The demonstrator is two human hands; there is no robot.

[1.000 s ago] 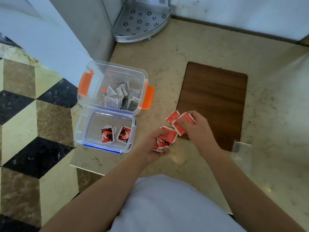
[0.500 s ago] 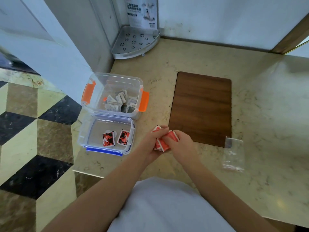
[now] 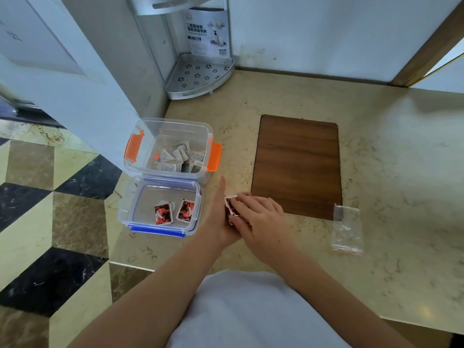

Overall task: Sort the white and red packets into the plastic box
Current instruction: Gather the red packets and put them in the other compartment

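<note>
Before you lies a beige marble tabletop (image 3: 288, 96) set against a white wall, carrying one wooden board (image 3: 297, 165), one clear plastic box (image 3: 173, 129) heaped with white packets (image 3: 179, 159) too jumbled to count, and its lid (image 3: 160, 194) holding two red packets (image 3: 174, 212). Your left hand (image 3: 218, 217) stands flat, fingers straight, beside the lid. Your right hand (image 3: 261, 219) presses a small stack of red packets (image 3: 229, 205) against its palm.

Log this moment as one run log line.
hands: left hand and right hand press red packets together | lid: two red | clear plastic box: white packets
</note>
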